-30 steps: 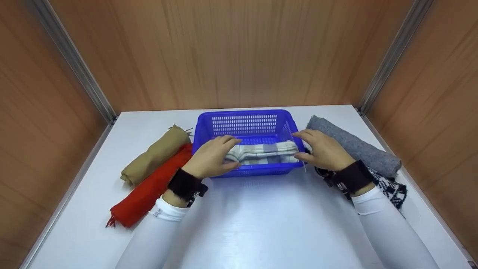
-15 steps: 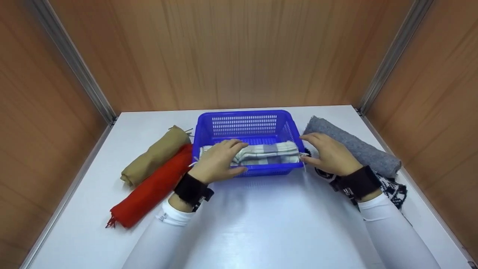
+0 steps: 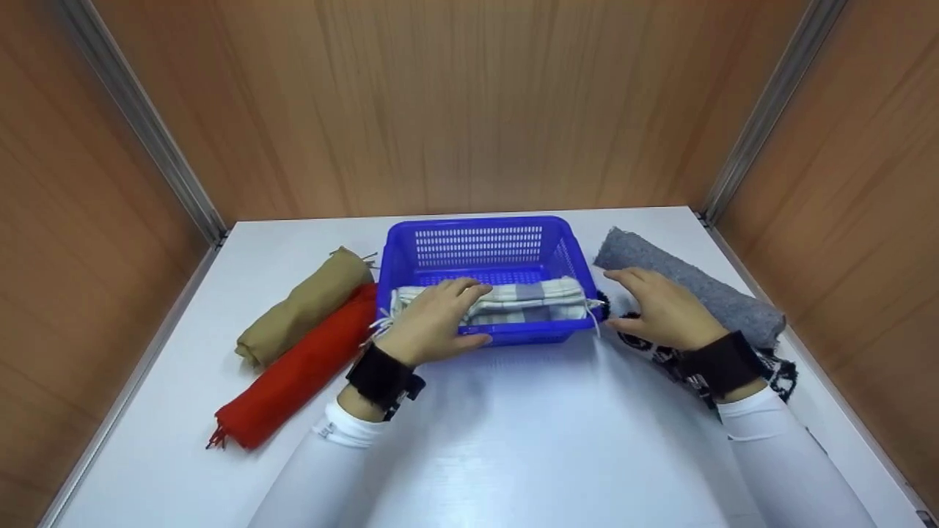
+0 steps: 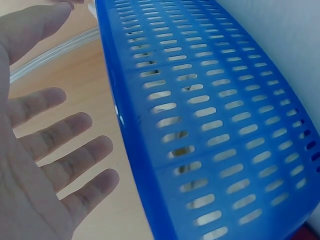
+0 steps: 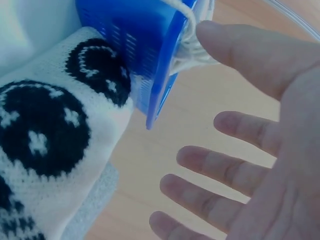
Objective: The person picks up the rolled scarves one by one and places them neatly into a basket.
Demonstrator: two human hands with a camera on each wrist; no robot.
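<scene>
A blue slotted basket (image 3: 477, 246) stands mid-table with a rolled grey-and-cream plaid scarf (image 3: 532, 301) lying along its front. My left hand (image 3: 444, 312) hovers over the scarf's left end and the basket's front rim. In the left wrist view that left hand (image 4: 45, 145) is spread flat beside the basket wall (image 4: 210, 115), holding nothing. My right hand (image 3: 656, 308) is just outside the basket's right end, above a black-and-white knit scarf (image 3: 770, 367). From the right wrist, the right hand (image 5: 250, 150) shows straight fingers, with the knit scarf (image 5: 45, 135) below.
A grey rolled scarf (image 3: 697, 290) lies at the right, behind the knit one. A tan scarf (image 3: 304, 308) and a red scarf (image 3: 293, 374) lie side by side left of the basket. Wooden walls enclose the white table (image 3: 513, 440) on three sides.
My right hand has drawn back from the scarf's right end to outside the basket. The left hand slid slightly right along the scarf, whose left end now shows in the basket.
</scene>
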